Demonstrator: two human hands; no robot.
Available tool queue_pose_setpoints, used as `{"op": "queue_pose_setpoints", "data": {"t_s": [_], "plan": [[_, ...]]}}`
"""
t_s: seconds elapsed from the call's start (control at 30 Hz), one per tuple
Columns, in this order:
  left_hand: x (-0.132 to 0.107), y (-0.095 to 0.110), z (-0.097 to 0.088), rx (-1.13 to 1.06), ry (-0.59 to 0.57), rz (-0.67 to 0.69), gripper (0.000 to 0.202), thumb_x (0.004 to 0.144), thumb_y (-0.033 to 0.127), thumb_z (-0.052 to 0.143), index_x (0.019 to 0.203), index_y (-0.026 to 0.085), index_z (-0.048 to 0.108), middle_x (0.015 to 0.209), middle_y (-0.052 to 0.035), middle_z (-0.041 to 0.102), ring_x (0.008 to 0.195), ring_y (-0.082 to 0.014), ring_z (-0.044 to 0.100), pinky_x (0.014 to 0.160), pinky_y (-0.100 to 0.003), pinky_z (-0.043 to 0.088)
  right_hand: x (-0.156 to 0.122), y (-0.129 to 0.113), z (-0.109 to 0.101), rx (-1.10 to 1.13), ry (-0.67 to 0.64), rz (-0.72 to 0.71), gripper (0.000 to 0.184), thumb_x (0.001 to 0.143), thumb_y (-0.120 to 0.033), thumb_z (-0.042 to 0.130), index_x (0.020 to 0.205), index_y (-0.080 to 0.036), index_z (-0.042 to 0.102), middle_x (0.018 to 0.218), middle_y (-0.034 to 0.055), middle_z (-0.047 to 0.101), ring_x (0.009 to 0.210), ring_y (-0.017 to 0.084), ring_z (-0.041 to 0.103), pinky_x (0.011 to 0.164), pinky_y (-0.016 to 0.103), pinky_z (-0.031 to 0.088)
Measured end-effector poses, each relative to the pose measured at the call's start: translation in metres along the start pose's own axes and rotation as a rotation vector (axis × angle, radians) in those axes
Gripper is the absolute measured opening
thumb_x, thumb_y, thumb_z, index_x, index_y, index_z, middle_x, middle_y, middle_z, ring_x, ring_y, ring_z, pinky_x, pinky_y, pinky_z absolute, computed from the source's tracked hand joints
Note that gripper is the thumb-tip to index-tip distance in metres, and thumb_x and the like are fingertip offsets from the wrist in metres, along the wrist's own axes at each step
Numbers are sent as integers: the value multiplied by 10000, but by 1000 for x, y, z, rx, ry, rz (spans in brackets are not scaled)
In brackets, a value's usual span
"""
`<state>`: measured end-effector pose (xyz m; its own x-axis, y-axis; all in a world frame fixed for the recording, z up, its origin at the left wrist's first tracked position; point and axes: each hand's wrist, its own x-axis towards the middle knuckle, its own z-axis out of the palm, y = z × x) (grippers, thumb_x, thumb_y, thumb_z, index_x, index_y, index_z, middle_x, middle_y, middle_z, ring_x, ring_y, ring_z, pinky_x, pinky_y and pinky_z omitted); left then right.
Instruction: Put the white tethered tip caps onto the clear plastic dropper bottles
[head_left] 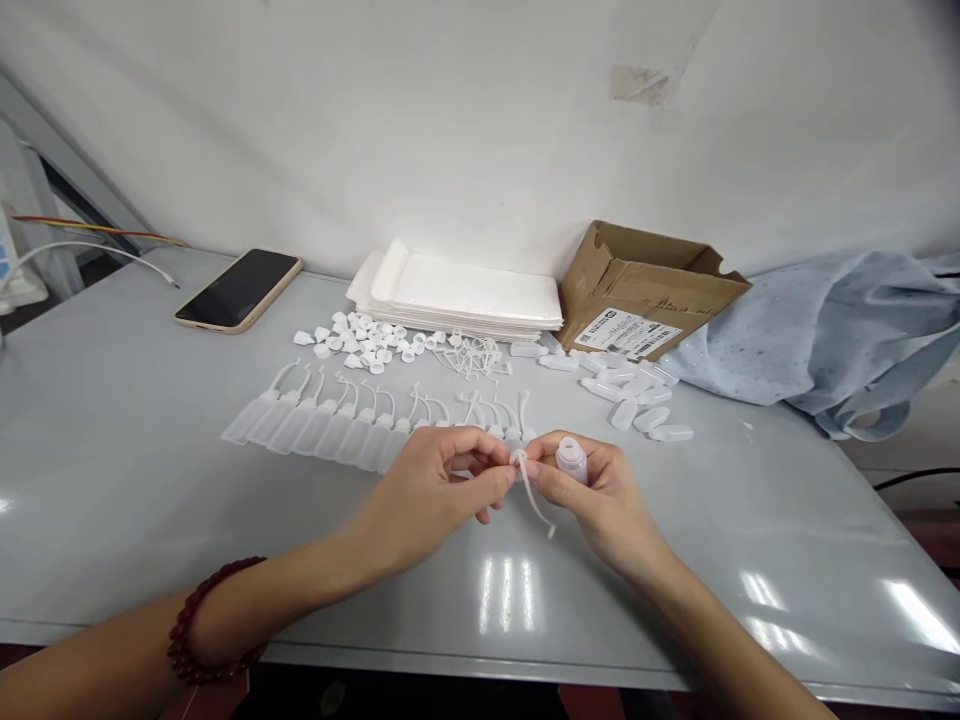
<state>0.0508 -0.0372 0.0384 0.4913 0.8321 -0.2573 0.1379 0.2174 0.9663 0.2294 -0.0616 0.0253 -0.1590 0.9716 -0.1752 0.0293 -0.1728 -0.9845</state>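
My left hand [457,475] and my right hand [592,485] meet above the table's middle. Between both sets of fingertips is a white plastic strap [534,495], its loose tail hanging down toward me. A small translucent bottle [572,460] is also tucked in my right hand, its open mouth facing up. Just behind my hands, a row of flat translucent bottles [322,430] with white straps at their necks lies on the table; my hands hide part of its right end. Farther back are a heap of white caps [364,338] and a small pile of loose straps [474,357].
Loose translucent bottles [626,385] are scattered at right, before an open cardboard box [645,290]. A stack of white padded envelopes [465,290] lies by the wall. A phone [240,290] rests at back left, and light blue cloth [832,330] drapes over the right side.
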Motion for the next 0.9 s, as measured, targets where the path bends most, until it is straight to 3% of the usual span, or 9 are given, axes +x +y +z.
{"op": "queue_pose_setpoints", "data": {"t_s": [0.13,0.23,0.37,0.43,0.6,0.9], "plan": [[3,-4,-1,-237,-93,-33,77,762,189,621,718,165,679,597,23,602,562,-91,553,559,-212,501,3,4,0,238,-123,22,139,770,-300,691,736,-166,668,489,-85,328,462,55,227,471,235,170],[4,-5,0,-452,-209,-132,77,752,214,654,710,159,689,617,11,585,583,-88,530,528,-197,480,5,6,0,486,-258,108,115,715,-277,686,691,-166,671,418,-106,272,396,44,172,439,229,146],[4,-5,-2,-476,-331,-161,82,755,205,640,698,159,678,638,10,573,593,-87,527,552,-210,478,6,5,2,636,-349,167,83,686,-247,671,660,-168,673,404,-120,200,367,39,145,415,216,136],[3,-4,-2,-306,-252,-55,76,770,216,630,726,167,667,636,16,575,595,-93,535,588,-229,491,5,4,3,624,-317,163,92,710,-245,671,669,-163,666,423,-120,196,379,38,143,417,214,136],[-2,-4,2,189,194,313,68,775,218,634,831,185,611,795,-1,641,733,-128,605,688,-259,529,6,2,5,562,-184,147,166,753,-272,690,668,-155,609,463,-112,224,421,41,154,432,213,145],[0,-13,5,454,288,742,72,812,107,630,841,171,646,804,-13,651,657,-77,597,574,-159,511,4,3,6,582,-109,170,168,779,-289,691,723,-171,585,489,-111,236,440,46,166,439,199,188]]}}
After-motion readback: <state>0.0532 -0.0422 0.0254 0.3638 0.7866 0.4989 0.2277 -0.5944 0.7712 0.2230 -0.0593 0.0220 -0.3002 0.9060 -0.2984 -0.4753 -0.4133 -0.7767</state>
